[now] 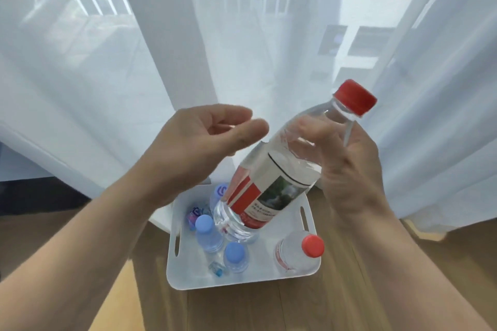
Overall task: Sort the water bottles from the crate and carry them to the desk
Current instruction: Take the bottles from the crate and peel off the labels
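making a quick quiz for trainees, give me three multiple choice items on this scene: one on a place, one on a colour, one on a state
1. Where does the white crate sit?
A. wooden floor
B. desk
C. chair

2. What colour is the cap of the held bottle?
A. blue
B. red
C. green

3. What is the left hand doing?
A. gripping a bottle
B. open, holding nothing
C. resting on the crate

Key: 1 A, wood planks surround the crate. 2 B, the cap by the right hand is red. 3 B, its fingers are spread beside the bottle.
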